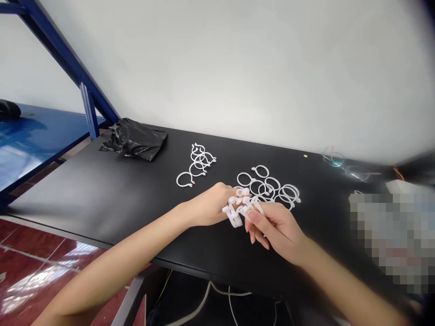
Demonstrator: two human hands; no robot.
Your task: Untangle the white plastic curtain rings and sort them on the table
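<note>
My left hand (215,204) is curled above the black table, its fingers mostly hidden behind a bunch of white plastic rings (235,216) with small knobbed ends. Facing it, my right hand (277,226) pinches some of these rings between thumb and fingers. Where the hands meet, I cannot tell exactly which ring each one holds. Just behind them lies a loose pile of similar closed-looking rings (244,179). To the left, several more rings (184,179) with gaps and small end tabs lie partly overlapping.
A crumpled black plastic bag (139,138) rests at the back left of the black table (112,194). Clear safety glasses (360,174) lie at the back right, near a blurred-out pale object (394,240). A blue metal frame (64,54) stands left; cables (200,305) hang below.
</note>
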